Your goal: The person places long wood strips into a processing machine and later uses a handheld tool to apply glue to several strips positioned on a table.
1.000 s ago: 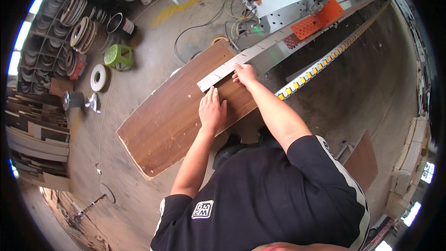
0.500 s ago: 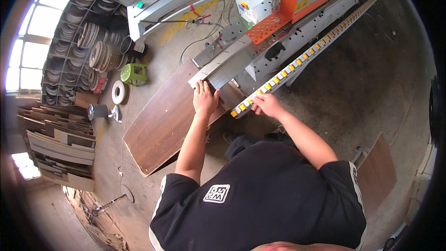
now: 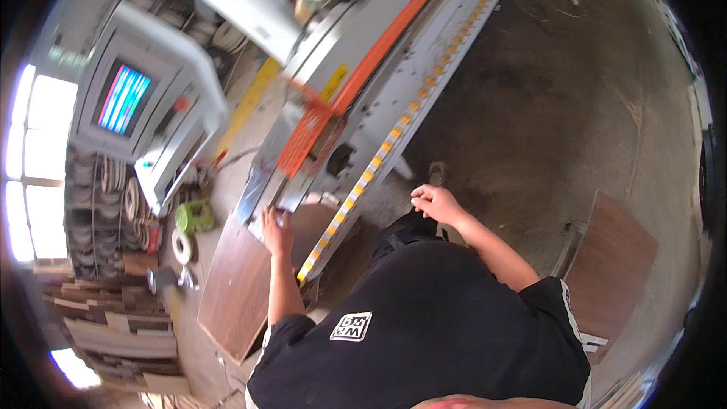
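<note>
My left hand [image 3: 277, 233] is at the near end of a long grey machine [image 3: 363, 68], its fingers apart and resting by the metal guide plate [image 3: 257, 195]. Under and beside that hand lies a stack of brown wood-grain panels [image 3: 235, 284]. My right hand [image 3: 439, 203] hovers in the air to the right of the rail [image 3: 356, 193] with yellow and white rollers. Its fingers are loosely bent, with nothing seen in them. An orange perforated guard [image 3: 303, 140] sits on the machine just beyond my left hand.
A control panel with a lit screen [image 3: 125, 98] stands at left. Behind it are racks of edging rolls [image 3: 98, 204], a green stool [image 3: 195, 216] and a white roll [image 3: 182, 246]. Board offcuts [image 3: 121, 333] are piled at lower left. Another brown panel [image 3: 609, 280] leans at right.
The view has turned right, so the machine and panels appear shifted left. My right hand has come off the roller rail into the air. My left hand stays by the guide end.
</note>
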{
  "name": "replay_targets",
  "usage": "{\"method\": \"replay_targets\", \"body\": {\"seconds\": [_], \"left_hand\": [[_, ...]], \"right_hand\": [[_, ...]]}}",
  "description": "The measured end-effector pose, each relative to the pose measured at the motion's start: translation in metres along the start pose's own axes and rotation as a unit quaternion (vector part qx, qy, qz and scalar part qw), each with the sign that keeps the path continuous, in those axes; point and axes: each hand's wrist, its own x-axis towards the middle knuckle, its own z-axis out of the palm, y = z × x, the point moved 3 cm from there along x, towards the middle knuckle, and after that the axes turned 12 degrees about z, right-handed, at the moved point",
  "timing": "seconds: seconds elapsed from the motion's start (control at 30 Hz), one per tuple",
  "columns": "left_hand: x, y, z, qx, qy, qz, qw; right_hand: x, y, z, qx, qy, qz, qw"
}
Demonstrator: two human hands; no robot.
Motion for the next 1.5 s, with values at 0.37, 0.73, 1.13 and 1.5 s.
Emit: {"method": "replay_targets", "body": {"seconds": [0.37,0.73,1.13,1.5], "left_hand": [[0.208,0.538,0.114,-0.365,-0.246,0.313,0.841],[0.42,0.899,0.292,-0.587,-0.23,0.379,0.678],[0.553,0.991,0.311,-0.51,-0.342,0.12,0.78],[0.839,1.098,0.274,-0.305,0.127,0.301,0.894]], "right_hand": [[0.072,-0.055,-0.344,0.092,0.258,-0.029,0.961],[0.124,-0.225,-0.564,0.425,0.146,-0.137,0.883],[0.201,-0.402,-0.862,0.039,0.091,-0.122,0.988],[0.403,-0.547,-1.025,-0.14,0.107,-0.212,0.961]]}}
